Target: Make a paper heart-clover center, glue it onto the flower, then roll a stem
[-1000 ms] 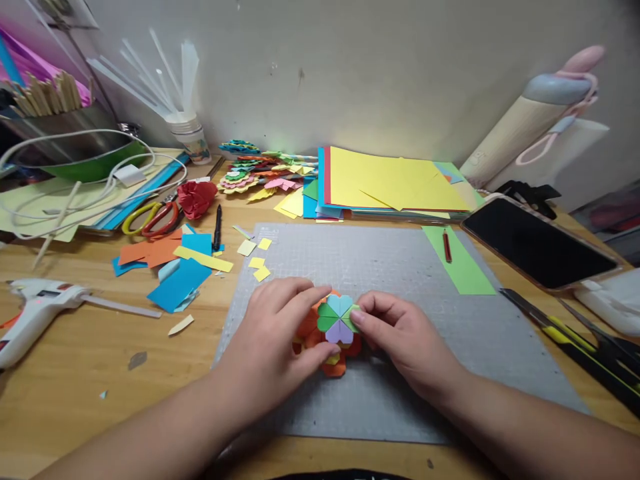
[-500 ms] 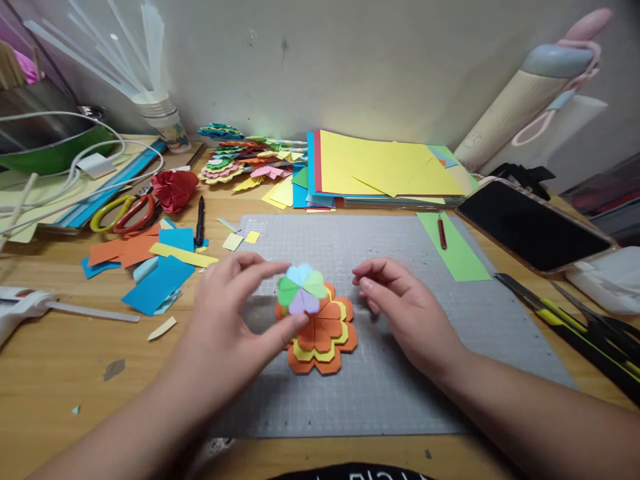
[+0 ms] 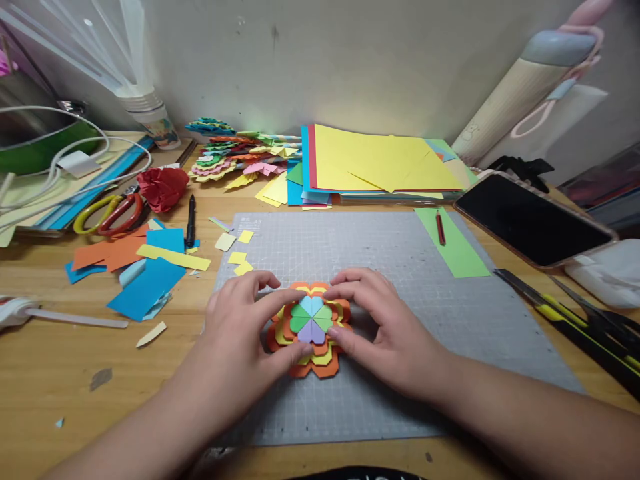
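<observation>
A small paper flower in blue, green and purple lies centred on a layered orange and yellow paper flower, which rests on the grey cutting mat. My left hand holds the small flower's left side, its thumb at the lower edge and index finger at the upper left. From the right, my right hand grips it too, thumb by the lower right petal and fingertips over the upper right. Parts of the larger flower's sides are hidden by my fingers.
Coloured paper scraps, scissors and a black pen lie left. Behind the mat are a paper stack and finished paper flowers. A phone and a black-yellow cutter lie right; a glue gun sits far left.
My left hand has lowered the small flower onto the middle of the layered one. My right hand has moved left to meet it. The view has shifted slightly.
</observation>
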`<state>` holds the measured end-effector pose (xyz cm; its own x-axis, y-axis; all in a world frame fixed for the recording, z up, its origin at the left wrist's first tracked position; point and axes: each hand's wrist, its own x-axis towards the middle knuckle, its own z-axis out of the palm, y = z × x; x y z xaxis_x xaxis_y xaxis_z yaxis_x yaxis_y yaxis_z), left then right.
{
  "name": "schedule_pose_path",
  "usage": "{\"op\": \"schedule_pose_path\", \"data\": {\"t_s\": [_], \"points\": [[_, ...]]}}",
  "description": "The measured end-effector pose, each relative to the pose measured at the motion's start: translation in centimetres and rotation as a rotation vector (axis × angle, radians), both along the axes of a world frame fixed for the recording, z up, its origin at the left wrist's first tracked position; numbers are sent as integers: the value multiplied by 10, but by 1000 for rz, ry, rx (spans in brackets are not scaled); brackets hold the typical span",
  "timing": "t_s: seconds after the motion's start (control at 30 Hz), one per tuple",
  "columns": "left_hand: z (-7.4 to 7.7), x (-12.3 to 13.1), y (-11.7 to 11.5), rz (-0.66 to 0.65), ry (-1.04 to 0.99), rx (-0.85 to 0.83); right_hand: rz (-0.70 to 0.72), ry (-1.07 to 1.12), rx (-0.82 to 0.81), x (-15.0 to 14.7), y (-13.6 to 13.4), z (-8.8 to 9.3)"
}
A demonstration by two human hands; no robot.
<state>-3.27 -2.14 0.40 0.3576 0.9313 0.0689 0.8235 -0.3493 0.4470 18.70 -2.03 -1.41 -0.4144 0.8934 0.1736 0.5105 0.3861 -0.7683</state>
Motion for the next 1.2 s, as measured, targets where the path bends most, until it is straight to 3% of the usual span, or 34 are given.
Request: {"op": "schedule_pose_path", "data": {"t_s": [0.23,1.2], "points": [[0,1,1,-8,-3,-1,18,-89,12,-6,1,-1],[0,1,1,-23,-28,-22,7,-96,-15,-8,2,-3]]}}
